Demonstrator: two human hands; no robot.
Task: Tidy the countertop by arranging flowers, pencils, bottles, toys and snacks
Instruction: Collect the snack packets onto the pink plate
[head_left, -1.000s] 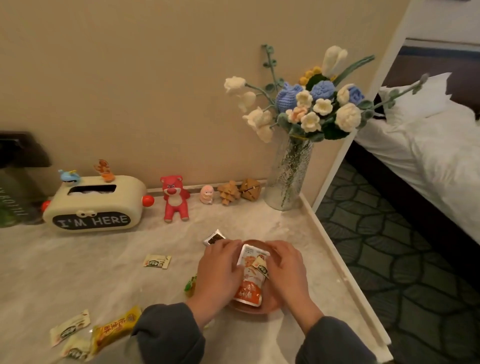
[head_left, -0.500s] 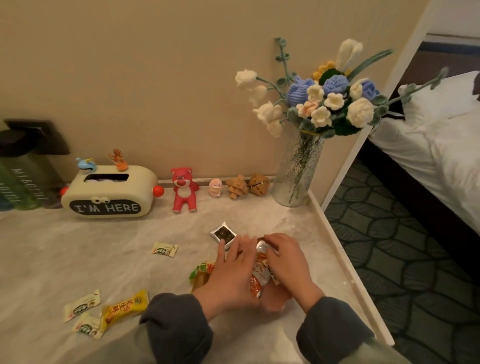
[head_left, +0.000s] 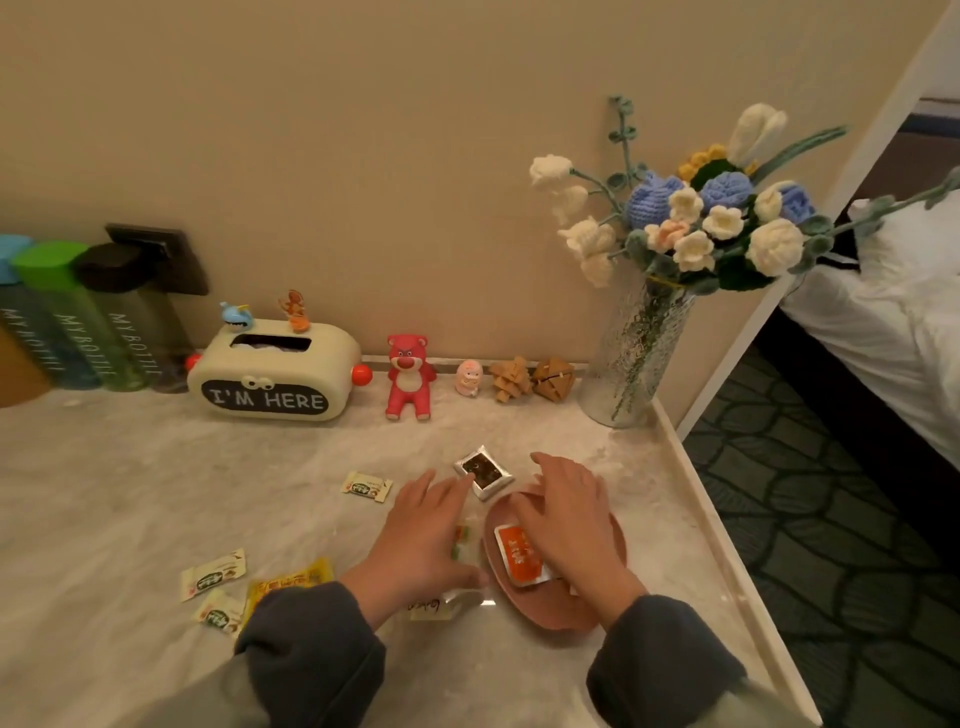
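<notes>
Pale marble table (head_left: 156, 493): bottles (head_left: 104, 332) at ten o'clock, tissue box (head_left: 270, 379) at eleven, toys (head_left: 409, 376) at twelve, vase of flowers (head_left: 634, 364) at two, pink dish (head_left: 550, 618) at four, snack packets (head_left: 213, 574) at eight.

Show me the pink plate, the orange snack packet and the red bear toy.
pink plate (head_left: 540, 616), head view, near rim.
orange snack packet (head_left: 519, 553), head view, printed front.
red bear toy (head_left: 409, 384), head view, belly.

bare marble countertop (head_left: 130, 493) at left, toys (head_left: 409, 376) and vase (head_left: 636, 358) lining back wall
</notes>
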